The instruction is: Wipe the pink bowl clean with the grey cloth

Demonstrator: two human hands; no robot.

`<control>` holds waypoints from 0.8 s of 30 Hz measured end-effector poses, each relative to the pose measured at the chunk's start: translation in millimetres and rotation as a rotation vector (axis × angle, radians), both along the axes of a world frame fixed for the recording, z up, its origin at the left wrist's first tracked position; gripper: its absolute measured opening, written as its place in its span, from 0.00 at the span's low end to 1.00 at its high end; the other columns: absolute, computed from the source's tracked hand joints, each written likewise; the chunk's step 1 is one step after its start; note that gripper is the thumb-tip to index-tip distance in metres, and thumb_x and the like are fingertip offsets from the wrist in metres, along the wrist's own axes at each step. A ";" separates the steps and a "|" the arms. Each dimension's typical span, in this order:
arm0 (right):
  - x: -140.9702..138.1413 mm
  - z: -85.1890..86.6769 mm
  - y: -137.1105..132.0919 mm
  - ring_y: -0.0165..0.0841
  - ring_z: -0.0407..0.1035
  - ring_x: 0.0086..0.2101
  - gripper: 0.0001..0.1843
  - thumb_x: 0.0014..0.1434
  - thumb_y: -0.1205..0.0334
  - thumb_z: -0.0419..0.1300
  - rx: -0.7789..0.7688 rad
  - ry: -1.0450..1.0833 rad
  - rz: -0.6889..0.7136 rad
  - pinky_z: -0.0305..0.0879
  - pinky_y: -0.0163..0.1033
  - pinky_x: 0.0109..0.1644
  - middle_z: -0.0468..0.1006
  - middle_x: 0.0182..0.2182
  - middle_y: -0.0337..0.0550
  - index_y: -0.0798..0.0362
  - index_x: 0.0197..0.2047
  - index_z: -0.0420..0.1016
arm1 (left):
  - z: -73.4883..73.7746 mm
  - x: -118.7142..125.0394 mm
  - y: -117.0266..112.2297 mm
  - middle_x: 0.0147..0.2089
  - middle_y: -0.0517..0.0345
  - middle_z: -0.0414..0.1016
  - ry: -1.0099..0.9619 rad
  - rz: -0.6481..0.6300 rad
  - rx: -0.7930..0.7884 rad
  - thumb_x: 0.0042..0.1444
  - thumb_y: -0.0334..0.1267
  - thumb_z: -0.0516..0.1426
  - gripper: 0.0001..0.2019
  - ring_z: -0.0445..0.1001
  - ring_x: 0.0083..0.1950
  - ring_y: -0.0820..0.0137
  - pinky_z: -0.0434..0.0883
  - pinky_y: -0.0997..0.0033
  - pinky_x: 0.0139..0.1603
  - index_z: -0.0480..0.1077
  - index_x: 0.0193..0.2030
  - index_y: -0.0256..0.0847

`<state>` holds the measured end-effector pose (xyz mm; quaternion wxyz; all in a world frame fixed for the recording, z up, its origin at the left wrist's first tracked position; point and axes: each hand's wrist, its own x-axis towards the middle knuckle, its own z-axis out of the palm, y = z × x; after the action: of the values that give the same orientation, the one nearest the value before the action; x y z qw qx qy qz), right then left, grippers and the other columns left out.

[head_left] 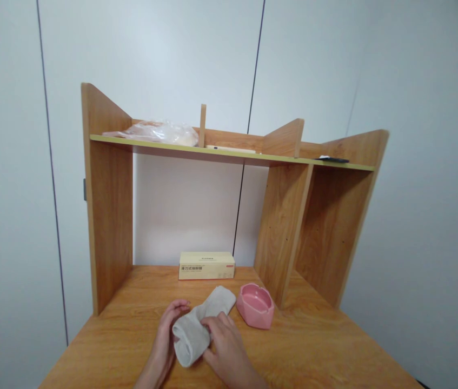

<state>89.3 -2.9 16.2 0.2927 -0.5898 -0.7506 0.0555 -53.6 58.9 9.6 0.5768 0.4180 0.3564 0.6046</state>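
Observation:
A light grey cloth (196, 329), loosely rolled or folded lengthwise, lies slantwise over the desk, its near end showing open folds. My right hand (229, 346) grips the cloth at its middle from the right, thumb and fingers bent against it. My left hand (167, 332) is cupped along the cloth's left side with its fingers extended and apart from the thumb; whether it touches the cloth is hard to see. Just right of the cloth's far end stands a pink faceted ashtray (255, 306). Behind the cloth sits a cream cling film box (206, 266).
A wooden shelf unit (111, 216) rises at the back of the desk (313, 351), with an upright divider (283, 232) at right. On its upper shelf lie a clear plastic bag (158, 133), a flat pale item (231, 149) and a dark flat item (333, 159).

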 end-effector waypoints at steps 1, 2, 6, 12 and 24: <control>1.2 -0.1 0.4 0.36 0.63 0.41 0.16 0.46 0.69 0.55 0.009 0.042 -0.002 0.56 0.39 0.47 0.73 0.37 0.42 0.50 0.40 0.71 | -1.7 -0.4 0.5 0.33 0.56 0.74 0.015 0.027 0.022 0.38 0.42 0.54 0.13 0.73 0.39 0.62 0.68 0.67 0.40 0.70 0.30 0.38; 2.2 0.0 0.7 0.35 0.64 0.39 0.15 0.46 0.71 0.54 0.009 0.089 0.004 0.57 0.37 0.44 0.73 0.35 0.42 0.50 0.37 0.72 | -3.9 -1.2 1.6 0.33 0.56 0.74 0.043 0.054 0.051 0.38 0.41 0.53 0.12 0.72 0.39 0.62 0.68 0.68 0.40 0.70 0.30 0.38; 0.3 1.4 1.0 0.33 0.67 0.33 0.09 0.48 0.67 0.53 -0.029 0.314 0.087 0.60 0.34 0.37 0.73 0.29 0.41 0.52 0.31 0.74 | -11.0 -3.3 6.1 0.33 0.53 0.75 0.166 -0.003 0.141 0.38 0.40 0.53 0.12 0.72 0.39 0.61 0.68 0.67 0.39 0.71 0.30 0.38; -3.4 -3.6 6.6 0.33 0.69 0.30 0.15 0.55 0.54 0.50 -0.054 0.671 0.163 0.64 0.35 0.33 0.77 0.29 0.42 0.54 0.34 0.74 | -2.9 0.4 -2.7 0.34 0.53 0.76 0.366 -0.282 0.208 0.42 0.45 0.52 0.16 0.71 0.39 0.61 0.66 0.67 0.43 0.73 0.31 0.37; 36.3 -17.4 18.9 0.39 0.71 0.36 0.11 0.54 0.55 0.51 -0.055 0.373 -0.384 0.63 0.37 0.37 0.77 0.33 0.47 0.51 0.34 0.69 | -15.3 9.7 -12.1 0.23 0.64 0.67 0.820 -0.281 0.324 0.46 0.35 0.52 0.20 0.66 0.26 0.71 0.61 0.76 0.28 0.66 0.48 0.38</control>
<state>125.6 16.0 -1.2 0.4149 -0.7086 -0.5564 0.1269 -43.9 46.9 -5.7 0.3917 0.7517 0.3960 0.3532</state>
